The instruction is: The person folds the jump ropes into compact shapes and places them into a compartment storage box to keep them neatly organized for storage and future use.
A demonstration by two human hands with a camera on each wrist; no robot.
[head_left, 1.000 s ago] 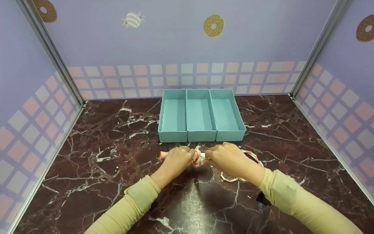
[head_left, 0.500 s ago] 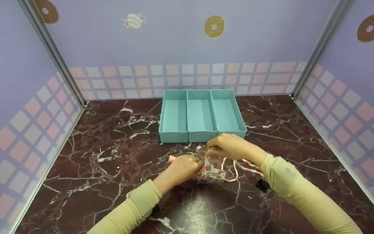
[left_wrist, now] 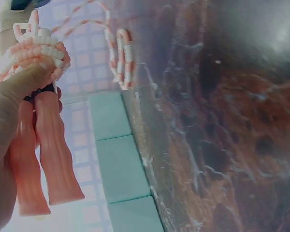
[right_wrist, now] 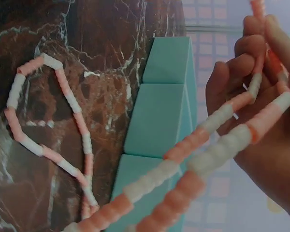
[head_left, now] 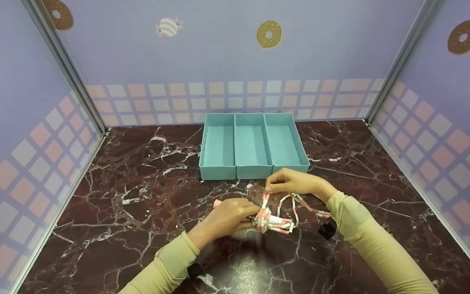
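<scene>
A pink-and-white beaded jump rope (head_left: 262, 219) is bunched just right of my left hand (head_left: 229, 214). That hand grips it where the wraps meet the two pink handles (left_wrist: 59, 145), thumb pressed over the beads in the left wrist view. White cord-like segments poke out of the bundle on its right. My right hand (head_left: 294, 182) pinches beaded strands above the bundle, fingers curled. From it, two strands (right_wrist: 183, 152) run across the right wrist view, and a loose loop (right_wrist: 43, 140) hangs or lies beyond. In the head view the left hand hides most of the handles.
A light blue-green box (head_left: 218, 173) with three compartments stands behind the hands, near the back wall (head_left: 235, 49). The dark marbled tabletop (head_left: 145, 171) runs between side walls. A black wrist strap piece (head_left: 327, 230) shows under the right sleeve.
The right hand has left the side of the bundle and moved up and right, drawing strands out. The bundle has loosened and its end now shows. The left hand has shifted slightly right and down.
</scene>
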